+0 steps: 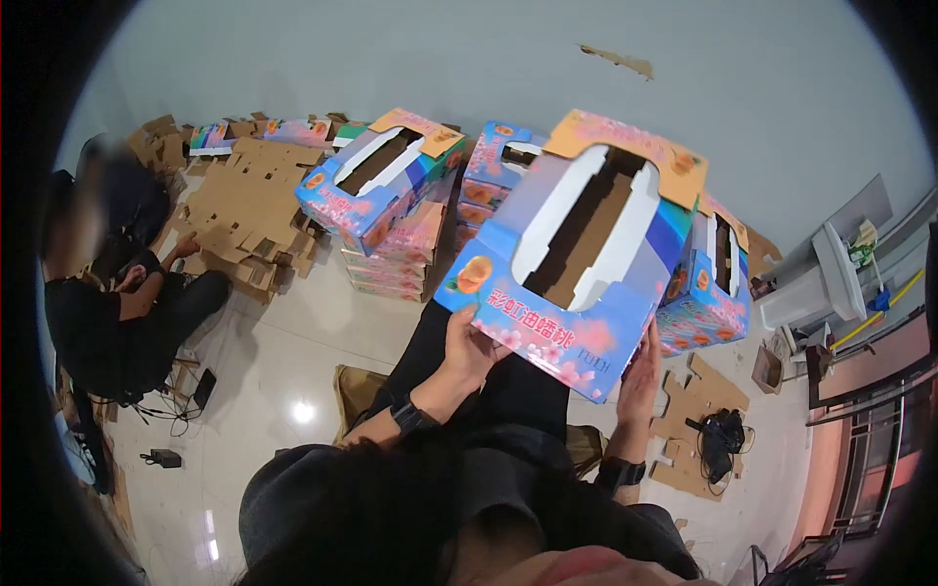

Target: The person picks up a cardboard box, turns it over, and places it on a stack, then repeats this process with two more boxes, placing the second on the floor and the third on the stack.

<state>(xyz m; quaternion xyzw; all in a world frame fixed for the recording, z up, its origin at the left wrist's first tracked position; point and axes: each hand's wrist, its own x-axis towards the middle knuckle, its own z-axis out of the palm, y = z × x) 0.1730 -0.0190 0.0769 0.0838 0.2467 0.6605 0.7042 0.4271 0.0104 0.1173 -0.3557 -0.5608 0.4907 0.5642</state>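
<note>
Beyond the printed box (pixel 576 254), passage is blocked by stacked boxes (pixel 391 259), and just to its right by another box (pixel 708 283). To its left, bare floor (pixel 313 342) is left open, bounded farther left by a seated person (pixel 117 313) and flat cardboard (pixel 244 205).

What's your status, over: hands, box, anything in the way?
Hands: left hand grips box at near edge, right hand flat on its side. Box held up, cutout on top. Close behind, stacked boxes; seated person off left.
</note>
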